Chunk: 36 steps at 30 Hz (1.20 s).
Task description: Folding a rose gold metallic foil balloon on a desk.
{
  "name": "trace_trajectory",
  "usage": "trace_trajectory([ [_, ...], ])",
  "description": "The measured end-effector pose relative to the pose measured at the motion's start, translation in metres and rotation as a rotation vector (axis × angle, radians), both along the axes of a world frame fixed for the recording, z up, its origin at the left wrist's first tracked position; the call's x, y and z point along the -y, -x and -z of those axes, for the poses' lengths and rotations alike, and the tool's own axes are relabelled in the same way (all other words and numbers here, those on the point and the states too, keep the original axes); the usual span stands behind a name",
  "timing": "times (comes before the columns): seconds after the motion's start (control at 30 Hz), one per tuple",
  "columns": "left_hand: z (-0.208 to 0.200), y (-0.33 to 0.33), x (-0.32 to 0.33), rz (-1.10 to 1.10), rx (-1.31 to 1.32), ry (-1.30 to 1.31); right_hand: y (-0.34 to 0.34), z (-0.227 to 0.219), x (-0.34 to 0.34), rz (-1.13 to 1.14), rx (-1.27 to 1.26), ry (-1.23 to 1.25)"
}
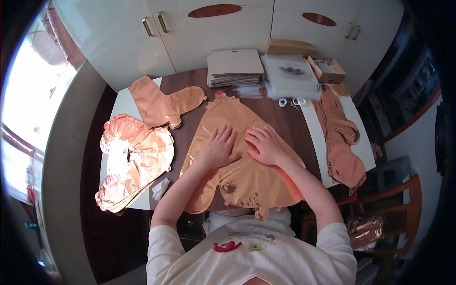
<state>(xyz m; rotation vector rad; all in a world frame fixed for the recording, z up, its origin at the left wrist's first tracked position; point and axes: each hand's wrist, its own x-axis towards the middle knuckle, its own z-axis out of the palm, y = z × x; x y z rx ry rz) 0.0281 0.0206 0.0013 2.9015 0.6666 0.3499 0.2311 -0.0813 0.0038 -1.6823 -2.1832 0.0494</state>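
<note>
A large flat rose-gold foil balloon [237,180] lies in front of me, its lower edge hanging over the table's near edge. Both my hands rest on its upper middle. My left hand [220,146] lies palm down with the fingers stretched out. Beside it my right hand [263,146] also presses on the foil, fingers spread and slightly bent. Neither hand grips anything. Foil balloons of the same colour lie around: a branched one [164,104] at the far left, a shiny crumpled pile [159,147] nearer on the left, and a long stack [342,156] on the right.
Behind the balloon, a stack of grey cardboard sheets [234,64] stands beside clear plastic bags [287,78]. A small open box [327,70] and white ribbon rolls [298,101] are at the back right. A white tissue [161,189] lies front left. A wooden chair [411,209] stands right.
</note>
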Motion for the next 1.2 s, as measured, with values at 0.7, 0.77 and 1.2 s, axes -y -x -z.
trace_trajectory([
  [0.7,0.001,0.009,-0.036,-0.436,0.370,-0.245,-0.007,0.004,-0.008,0.026,-0.101,0.026],
  [0.77,0.000,0.015,-0.037,-0.486,0.301,-0.230,-0.008,0.003,-0.017,0.055,-0.149,0.049],
  [1.2,0.017,0.020,-0.055,-0.609,0.449,0.089,-0.009,0.023,-0.092,0.295,-0.462,-0.044],
])
